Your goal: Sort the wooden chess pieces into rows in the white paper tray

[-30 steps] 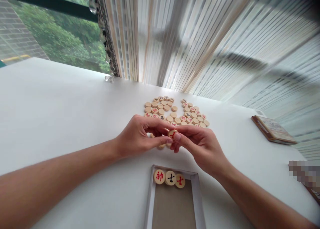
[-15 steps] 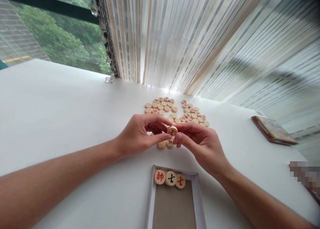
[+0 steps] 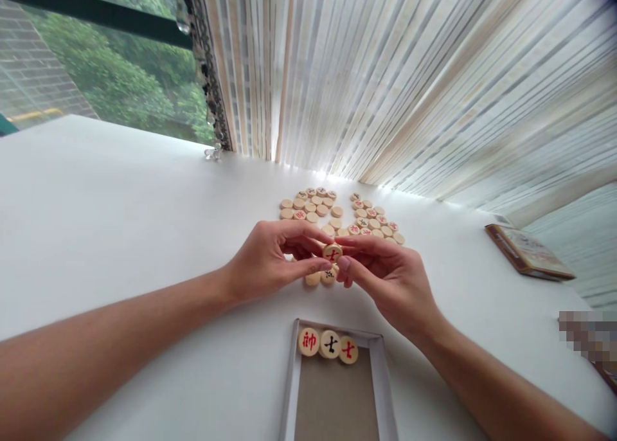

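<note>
My left hand [image 3: 270, 261] and my right hand [image 3: 390, 277] meet above the white table [image 3: 120, 209], both pinching one round wooden chess piece [image 3: 332, 252] with a red character. Just under the fingers, two more pieces [image 3: 322, 277] lie on the table. A spread of many wooden chess pieces [image 3: 337, 213] lies behind the hands. In front of me, a shallow white-rimmed box [image 3: 290, 389] holds three pieces [image 3: 328, 344] in a row along its far edge: red, black, red.
A flat brown box [image 3: 527, 251] lies at the right on the table. Striped curtains hang behind the table, with a window at the upper left. A blurred patch sits at the right edge.
The held piece has turned slightly between the fingers of both hands; the hands stay in nearly the same place. The curtain's shadows have shifted.
</note>
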Tool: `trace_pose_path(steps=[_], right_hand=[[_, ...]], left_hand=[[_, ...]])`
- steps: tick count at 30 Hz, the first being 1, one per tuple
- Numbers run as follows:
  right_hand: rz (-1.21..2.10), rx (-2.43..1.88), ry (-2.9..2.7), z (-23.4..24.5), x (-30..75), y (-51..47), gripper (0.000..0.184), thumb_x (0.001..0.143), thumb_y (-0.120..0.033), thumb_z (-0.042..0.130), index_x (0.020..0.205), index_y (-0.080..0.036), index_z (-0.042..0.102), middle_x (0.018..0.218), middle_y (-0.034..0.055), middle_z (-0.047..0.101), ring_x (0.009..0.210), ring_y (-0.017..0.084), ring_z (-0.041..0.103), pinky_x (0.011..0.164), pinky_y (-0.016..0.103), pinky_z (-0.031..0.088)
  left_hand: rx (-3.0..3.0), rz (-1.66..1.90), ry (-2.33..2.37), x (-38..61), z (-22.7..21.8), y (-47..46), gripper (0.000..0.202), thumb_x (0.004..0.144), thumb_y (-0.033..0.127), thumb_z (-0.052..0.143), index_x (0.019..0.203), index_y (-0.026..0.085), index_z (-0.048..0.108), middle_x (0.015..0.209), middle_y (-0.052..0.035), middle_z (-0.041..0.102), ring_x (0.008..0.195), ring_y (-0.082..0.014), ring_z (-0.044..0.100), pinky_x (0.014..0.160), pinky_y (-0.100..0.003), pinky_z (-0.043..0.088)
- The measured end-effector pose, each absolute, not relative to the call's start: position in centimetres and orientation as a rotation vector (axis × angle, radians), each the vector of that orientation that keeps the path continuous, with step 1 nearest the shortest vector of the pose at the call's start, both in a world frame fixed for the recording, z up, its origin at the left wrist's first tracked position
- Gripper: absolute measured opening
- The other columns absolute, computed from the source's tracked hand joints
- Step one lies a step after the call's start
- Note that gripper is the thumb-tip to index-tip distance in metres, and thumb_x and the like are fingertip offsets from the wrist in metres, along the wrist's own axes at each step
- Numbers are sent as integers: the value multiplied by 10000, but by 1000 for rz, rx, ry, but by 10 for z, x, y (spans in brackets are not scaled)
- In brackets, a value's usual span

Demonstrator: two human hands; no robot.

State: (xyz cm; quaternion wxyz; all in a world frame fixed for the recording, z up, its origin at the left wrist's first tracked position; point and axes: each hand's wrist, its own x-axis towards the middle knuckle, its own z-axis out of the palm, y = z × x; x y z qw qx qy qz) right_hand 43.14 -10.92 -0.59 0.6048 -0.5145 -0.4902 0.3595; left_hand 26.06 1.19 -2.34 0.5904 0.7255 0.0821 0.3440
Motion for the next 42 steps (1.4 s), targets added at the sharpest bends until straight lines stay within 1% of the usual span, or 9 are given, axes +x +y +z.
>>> trace_pose_path(steps=[3, 8, 10, 14, 17, 24, 32, 36, 42], right_hand=[[811, -1210, -1134, -8, 432, -109, 227, 812, -291, 916, 1021, -227, 852, 774, 31, 803, 595, 150, 727, 559, 272, 644], [815, -1220, -1160, -12, 435, -108, 313, 790, -321, 933, 1070, -212, 846, 773, 45, 810, 621, 177, 747, 578, 308, 658], [823, -1215, -1165, -12, 436, -108, 320, 793, -326, 931, 1079, -210, 846, 777, 45, 808, 646, 185, 759, 595, 317, 667], [826, -1221, -1157, -12, 436, -108, 301, 798, -310, 927, 1074, -218, 850, 786, 41, 808, 663, 192, 766, 617, 330, 677], [829, -1201, -1143, -13, 436, -108, 274, 810, -271, 916, 1073, -227, 852, 774, 31, 807, 644, 173, 756, 610, 307, 667], [849, -1184, -1126, -13, 436, -107, 311, 776, -275, 942, 1068, -223, 851, 804, 44, 819, 670, 183, 768, 630, 314, 671], [833, -1129, -1137, -17, 437, -106, 338, 748, -180, 956, 1058, -243, 838, 942, 38, 833, 698, 138, 773, 646, 229, 664], [824, -1103, -1146, -18, 438, -105, 409, 730, -149, 964, 1100, -251, 822, 930, 24, 827, 728, 136, 783, 628, 196, 655], [837, -1101, -1160, -18, 438, -106, 347, 763, -106, 928, 1068, -250, 849, 858, 13, 828, 689, 106, 769, 661, 165, 645]], left_hand=[[1674, 798, 206, 261, -23, 12, 276, 849, 181, 867, 1106, 112, 791, 949, -88, 853, 858, -184, 834, 767, -200, 671], [1675, 823, 269, 261, -24, 13, 330, 822, 243, 893, 1109, 98, 819, 956, -117, 853, 870, -239, 837, 788, -274, 698], [1676, 828, 285, 261, -25, 14, 322, 816, 238, 895, 1098, 100, 828, 962, -117, 853, 877, -246, 837, 794, -283, 700], [1668, 815, 250, 261, -25, 14, 290, 835, 189, 865, 1114, 115, 829, 987, -105, 854, 889, -229, 837, 813, -255, 692], [1660, 806, 239, 261, -24, 13, 288, 847, 160, 846, 1131, 116, 821, 996, -103, 854, 899, -223, 837, 814, -242, 685], [1660, 804, 210, 261, -24, 12, 268, 854, 153, 846, 1117, 119, 810, 997, -96, 854, 904, -205, 836, 817, -218, 675], [1670, 816, 222, 261, -26, 13, 276, 843, 167, 865, 1102, 107, 789, 953, -85, 848, 868, -185, 831, 794, -211, 674], [1670, 809, 226, 261, -25, 13, 286, 840, 165, 868, 1110, 110, 793, 968, -84, 849, 875, -179, 828, 793, -204, 671], [1691, 825, 277, 261, -26, 14, 297, 826, 212, 885, 1089, 97, 809, 945, -91, 848, 835, -182, 823, 771, -212, 672]])
